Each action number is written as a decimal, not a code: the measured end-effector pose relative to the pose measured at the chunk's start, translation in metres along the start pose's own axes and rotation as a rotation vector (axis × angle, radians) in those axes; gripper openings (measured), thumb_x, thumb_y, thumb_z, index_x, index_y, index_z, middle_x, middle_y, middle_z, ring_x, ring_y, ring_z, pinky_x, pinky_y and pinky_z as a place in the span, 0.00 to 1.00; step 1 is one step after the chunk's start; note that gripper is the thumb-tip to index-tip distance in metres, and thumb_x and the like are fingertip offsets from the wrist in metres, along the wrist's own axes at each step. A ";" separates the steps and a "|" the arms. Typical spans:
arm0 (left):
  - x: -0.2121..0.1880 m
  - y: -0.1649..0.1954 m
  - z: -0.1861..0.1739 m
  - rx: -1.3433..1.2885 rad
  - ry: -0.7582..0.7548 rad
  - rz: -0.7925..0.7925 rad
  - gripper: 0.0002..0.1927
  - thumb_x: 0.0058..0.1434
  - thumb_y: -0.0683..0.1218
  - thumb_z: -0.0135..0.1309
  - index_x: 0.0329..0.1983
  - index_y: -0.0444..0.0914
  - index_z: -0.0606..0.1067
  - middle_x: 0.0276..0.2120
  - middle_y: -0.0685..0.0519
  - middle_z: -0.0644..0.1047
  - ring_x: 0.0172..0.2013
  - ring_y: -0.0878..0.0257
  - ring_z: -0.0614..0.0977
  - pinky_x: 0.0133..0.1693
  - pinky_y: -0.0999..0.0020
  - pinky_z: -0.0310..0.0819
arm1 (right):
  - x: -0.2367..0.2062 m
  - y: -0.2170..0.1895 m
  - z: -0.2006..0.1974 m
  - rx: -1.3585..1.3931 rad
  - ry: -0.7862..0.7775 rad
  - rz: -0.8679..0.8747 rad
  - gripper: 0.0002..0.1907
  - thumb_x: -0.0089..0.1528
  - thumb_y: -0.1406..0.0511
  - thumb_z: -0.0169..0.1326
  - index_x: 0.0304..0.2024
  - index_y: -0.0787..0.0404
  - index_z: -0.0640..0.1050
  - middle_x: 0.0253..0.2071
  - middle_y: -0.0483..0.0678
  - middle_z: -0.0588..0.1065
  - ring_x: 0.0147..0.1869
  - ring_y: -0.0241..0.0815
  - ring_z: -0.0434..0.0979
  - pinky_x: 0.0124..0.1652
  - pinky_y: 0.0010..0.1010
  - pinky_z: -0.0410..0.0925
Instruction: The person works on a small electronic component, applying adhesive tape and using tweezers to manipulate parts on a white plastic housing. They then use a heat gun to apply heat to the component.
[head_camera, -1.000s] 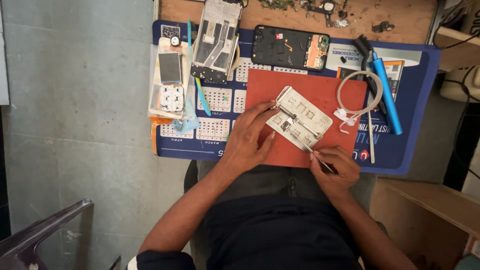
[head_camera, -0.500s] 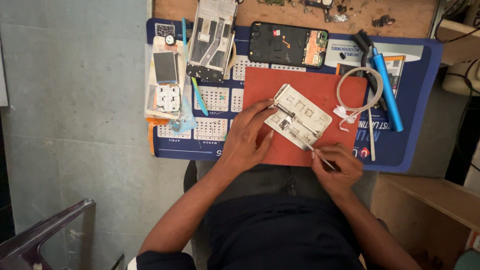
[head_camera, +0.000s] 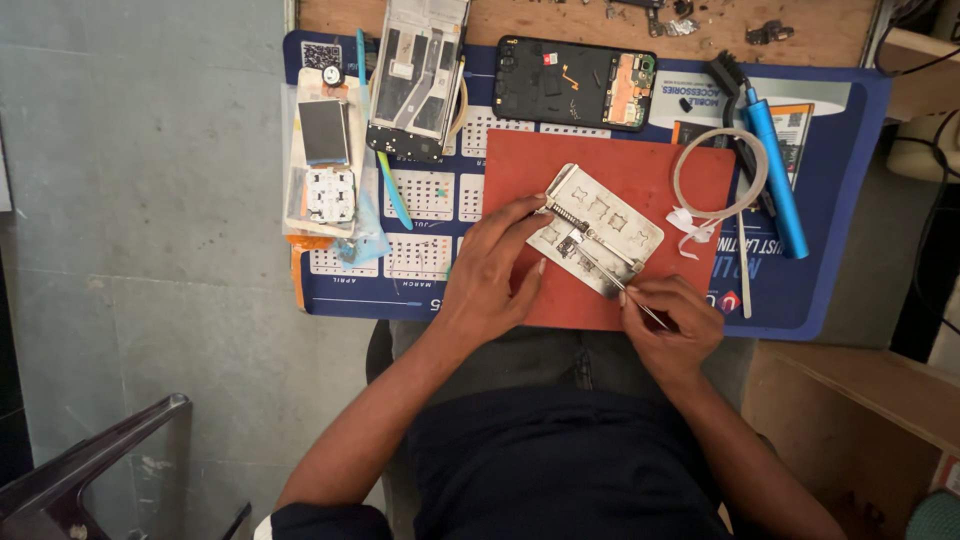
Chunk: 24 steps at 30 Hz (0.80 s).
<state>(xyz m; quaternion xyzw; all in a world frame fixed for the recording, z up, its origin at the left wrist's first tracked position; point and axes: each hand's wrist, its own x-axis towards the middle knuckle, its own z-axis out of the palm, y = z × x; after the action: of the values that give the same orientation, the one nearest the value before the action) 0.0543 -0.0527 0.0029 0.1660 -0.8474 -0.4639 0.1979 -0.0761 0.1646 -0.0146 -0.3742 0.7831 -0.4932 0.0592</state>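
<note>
A pale metal holder plate (head_camera: 600, 215) with a small part clamped in it lies tilted on a red mat (head_camera: 640, 170). My left hand (head_camera: 495, 265) rests on the mat, its fingertips steadying the plate's left edge. My right hand (head_camera: 670, 320) sits at the mat's near edge, pinching thin metal tweezers (head_camera: 625, 290) whose tip reaches onto the plate's lower part.
The red mat lies on a blue printed work mat (head_camera: 830, 290). Behind it are an opened black phone (head_camera: 575, 85), a phone frame (head_camera: 420, 75), a small keypad phone in a bag (head_camera: 325, 170), a blue tool (head_camera: 775, 175) and a loop of white cable (head_camera: 720, 175). A chair arm (head_camera: 90, 465) is lower left.
The view has shifted slightly. Both hands stay at the plate; the right hand with the tweezers has edged a little along the plate's lower edge.
</note>
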 end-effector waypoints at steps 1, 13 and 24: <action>0.000 0.000 0.000 -0.002 -0.004 0.000 0.27 0.59 0.38 0.59 0.63 0.37 0.71 0.67 0.47 0.69 0.67 0.49 0.71 0.66 0.55 0.64 | 0.000 0.001 0.000 0.000 -0.002 0.009 0.08 0.56 0.78 0.66 0.35 0.69 0.80 0.37 0.54 0.79 0.36 0.38 0.79 0.32 0.22 0.69; 0.000 0.000 0.000 -0.010 -0.012 -0.003 0.28 0.58 0.37 0.60 0.63 0.37 0.70 0.67 0.48 0.69 0.67 0.50 0.71 0.66 0.55 0.64 | -0.001 0.004 0.002 0.015 0.001 -0.018 0.08 0.56 0.78 0.65 0.36 0.68 0.80 0.38 0.54 0.80 0.37 0.38 0.80 0.34 0.23 0.70; -0.002 -0.002 0.001 -0.014 0.008 -0.007 0.28 0.58 0.37 0.60 0.64 0.38 0.70 0.67 0.48 0.69 0.67 0.49 0.70 0.67 0.56 0.64 | 0.005 0.000 -0.017 -0.051 -0.036 0.077 0.07 0.58 0.76 0.67 0.36 0.66 0.81 0.38 0.52 0.80 0.37 0.35 0.80 0.33 0.19 0.71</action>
<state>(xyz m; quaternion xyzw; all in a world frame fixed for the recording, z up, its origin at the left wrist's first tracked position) 0.0558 -0.0524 0.0007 0.1692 -0.8428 -0.4697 0.2009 -0.0878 0.1734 -0.0046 -0.3540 0.8080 -0.4637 0.0825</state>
